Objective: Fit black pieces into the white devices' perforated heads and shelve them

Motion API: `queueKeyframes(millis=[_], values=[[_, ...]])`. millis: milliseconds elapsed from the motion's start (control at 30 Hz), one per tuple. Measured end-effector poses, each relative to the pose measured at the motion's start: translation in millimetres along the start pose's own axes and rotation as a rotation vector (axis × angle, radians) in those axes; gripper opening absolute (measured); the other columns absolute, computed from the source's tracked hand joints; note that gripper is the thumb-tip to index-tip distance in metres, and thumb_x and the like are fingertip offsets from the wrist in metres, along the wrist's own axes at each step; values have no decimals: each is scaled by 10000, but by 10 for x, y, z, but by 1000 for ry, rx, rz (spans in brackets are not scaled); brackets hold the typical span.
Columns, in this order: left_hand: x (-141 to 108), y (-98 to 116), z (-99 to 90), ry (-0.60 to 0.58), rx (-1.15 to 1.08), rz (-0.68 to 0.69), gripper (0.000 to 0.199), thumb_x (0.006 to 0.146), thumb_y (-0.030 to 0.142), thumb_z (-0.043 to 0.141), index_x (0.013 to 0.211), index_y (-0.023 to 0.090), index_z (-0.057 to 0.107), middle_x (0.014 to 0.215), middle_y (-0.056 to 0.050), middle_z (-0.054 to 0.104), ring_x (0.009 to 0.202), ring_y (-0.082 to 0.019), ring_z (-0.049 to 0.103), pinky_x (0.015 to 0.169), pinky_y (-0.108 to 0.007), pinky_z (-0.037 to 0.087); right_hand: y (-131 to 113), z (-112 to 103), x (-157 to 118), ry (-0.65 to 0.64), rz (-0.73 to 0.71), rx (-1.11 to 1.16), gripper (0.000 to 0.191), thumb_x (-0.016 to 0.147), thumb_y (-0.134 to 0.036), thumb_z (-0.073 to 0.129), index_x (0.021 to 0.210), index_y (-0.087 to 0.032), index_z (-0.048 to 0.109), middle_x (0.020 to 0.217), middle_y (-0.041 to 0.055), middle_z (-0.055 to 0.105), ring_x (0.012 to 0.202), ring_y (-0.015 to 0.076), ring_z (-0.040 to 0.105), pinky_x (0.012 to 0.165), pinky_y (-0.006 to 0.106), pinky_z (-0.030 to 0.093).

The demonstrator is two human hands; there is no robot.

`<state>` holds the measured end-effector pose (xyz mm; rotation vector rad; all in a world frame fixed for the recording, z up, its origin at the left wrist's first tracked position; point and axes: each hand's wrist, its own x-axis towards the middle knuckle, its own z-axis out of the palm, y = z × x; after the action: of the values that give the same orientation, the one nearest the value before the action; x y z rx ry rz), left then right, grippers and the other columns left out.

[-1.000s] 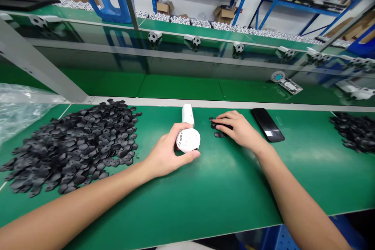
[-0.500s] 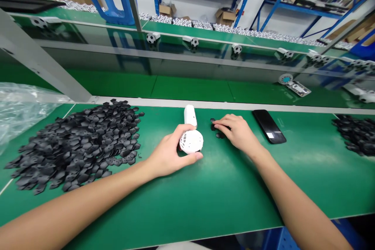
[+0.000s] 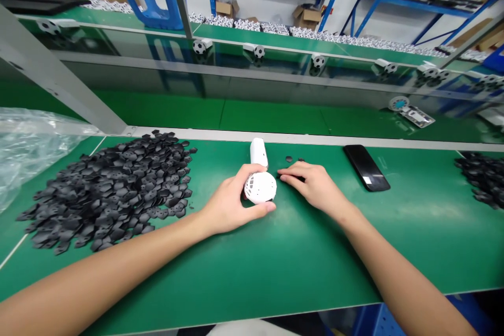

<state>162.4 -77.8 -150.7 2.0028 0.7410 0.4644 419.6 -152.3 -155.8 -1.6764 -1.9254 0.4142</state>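
Observation:
A white plastic housing with a round, slotted head (image 3: pixel 260 188) and a straight handle part (image 3: pixel 259 153) is held near the table's middle. My left hand (image 3: pixel 232 202) is closed around the round head, thumb and fingers on its sides. Just to the right of it, my right hand (image 3: pixel 315 184) pinches a small black plastic piece (image 3: pixel 278 174) between thumb and fingertips, mostly hidden by them. Beyond my right hand lie a couple of loose black pieces (image 3: pixel 289 158) on the green surface.
A large heap of black pieces (image 3: pixel 118 189) covers the left side, beside clear plastic wrap (image 3: pixel 31 147). A black phone (image 3: pixel 366 168) lies to the right, with another black heap (image 3: pixel 482 178) beyond. Football-patterned units (image 3: pixel 199 46) line the raised shelf behind.
My right hand has moved left towards the white housing, carrying a black piece away from the few loose ones. My left hand keeps its hold. The view has shifted slightly.

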Motion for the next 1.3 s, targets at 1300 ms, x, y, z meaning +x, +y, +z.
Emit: queueKeyframes(millis=[1300], values=[[10,-19,2,-10,19,19,682,840,536,806,1389,328,457,1150,-3,677,861,-177,619,755,-285,465,-179,-210,-137,-90,45,16,262,1051,-219,588,1236,-283,761,1212,11,779,1083,222,721,965,373,553]])
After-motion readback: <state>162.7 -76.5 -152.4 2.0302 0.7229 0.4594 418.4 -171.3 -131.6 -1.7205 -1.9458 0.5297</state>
